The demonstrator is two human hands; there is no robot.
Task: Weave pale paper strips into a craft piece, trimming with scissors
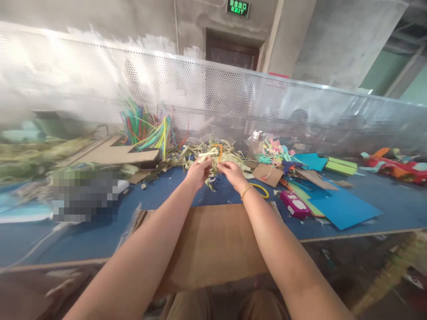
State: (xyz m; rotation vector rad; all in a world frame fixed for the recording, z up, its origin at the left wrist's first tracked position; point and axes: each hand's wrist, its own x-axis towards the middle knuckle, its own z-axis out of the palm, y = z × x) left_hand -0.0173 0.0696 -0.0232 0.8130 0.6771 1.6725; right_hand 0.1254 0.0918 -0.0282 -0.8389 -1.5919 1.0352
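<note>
Left hand (197,174) closed around a crumpled, pale yellow-green strip (208,154), right hand (235,176) pinching a slender, hooked orange stem (220,152) by its lower end, both beyond a brown cardboard sheet (220,244), curled strips (182,157) heaped farther past the sheet, a purple box (294,204) to its right.

Blue tabletop (396,200) under pale strips (235,158), blue sheet (345,206), purple box (294,204), capped bottle (256,146)

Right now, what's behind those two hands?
Behind the left hand and right hand lies a heap of pale strips, with a perforated metal screen farther back. A curved orange strip rises between the hands. What the hands cover, and the table under the heap, cannot be seen.
</note>
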